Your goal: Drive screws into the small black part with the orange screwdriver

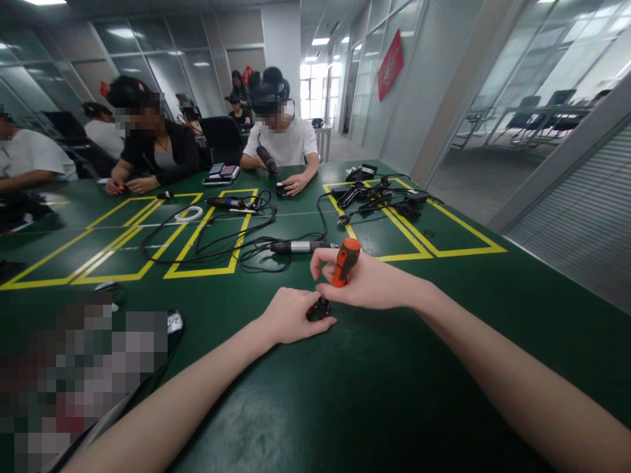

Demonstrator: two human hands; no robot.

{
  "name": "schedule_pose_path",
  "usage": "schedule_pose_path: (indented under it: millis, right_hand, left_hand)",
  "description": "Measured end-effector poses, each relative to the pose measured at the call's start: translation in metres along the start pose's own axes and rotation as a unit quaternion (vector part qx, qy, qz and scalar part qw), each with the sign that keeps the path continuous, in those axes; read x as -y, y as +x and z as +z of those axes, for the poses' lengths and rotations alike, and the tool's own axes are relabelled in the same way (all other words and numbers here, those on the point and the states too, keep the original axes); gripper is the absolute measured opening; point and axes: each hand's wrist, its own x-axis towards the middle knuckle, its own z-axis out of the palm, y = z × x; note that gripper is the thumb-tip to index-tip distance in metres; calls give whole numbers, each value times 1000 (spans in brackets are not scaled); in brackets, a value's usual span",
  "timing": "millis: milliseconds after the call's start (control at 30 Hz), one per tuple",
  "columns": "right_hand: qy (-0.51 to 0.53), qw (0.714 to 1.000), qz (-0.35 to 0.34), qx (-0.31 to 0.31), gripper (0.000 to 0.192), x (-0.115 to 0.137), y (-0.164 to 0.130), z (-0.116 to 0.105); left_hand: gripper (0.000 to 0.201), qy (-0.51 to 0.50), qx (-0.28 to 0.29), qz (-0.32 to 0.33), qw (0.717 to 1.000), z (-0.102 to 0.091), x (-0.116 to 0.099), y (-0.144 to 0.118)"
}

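Observation:
My left hand (296, 315) rests on the green table, its fingers closed around a small black part (320, 310). Just above it, my right hand (362, 279) grips a screwdriver (346, 261) with an orange and dark grey handle. The screwdriver stands nearly upright, leaning slightly right, with its shaft pointing down at the black part. Whether the tip sits in a screw is too small to tell. The fingers of my left hand cover much of the part.
Beyond my hands lies a silver and black cylindrical tool (300, 247) with loose black cable. Tangled cables and black tools (379, 196) lie at the right back. A white ring (188, 214) sits left. Across the table, a person (290, 141) holds a power drill (267, 159).

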Motion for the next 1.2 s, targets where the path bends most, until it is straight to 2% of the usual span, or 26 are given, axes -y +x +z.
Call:
schedule_pose_path:
  millis: [100,333,567,800,1033,1200]
  right_hand:
    - [9,1000,-2,9,9,0,-1,-1]
    - [12,1000,-18,23,19,-2,-1,-3]
    - [20,1000,-9,5,7,-3,-1,-1]
    - [1,1000,-26,16,18,-1,0,-4]
    - [1,999,-15,33,5,0,4,-3]
    - [1,999,-23,27,13,-1,2,-4]
  left_hand:
    - [42,0,-1,0,1000,0,0,0]
    - [42,-2,-3,1,1000,0,-1,0]
    - [43,4,-8,2,1000,1,0,1]
    - [44,2,-11,8,1000,1,0,0]
    - [45,7,-12,1,1000,0,0,1]
    - [44,-1,-8,6,1000,0,-1,1]
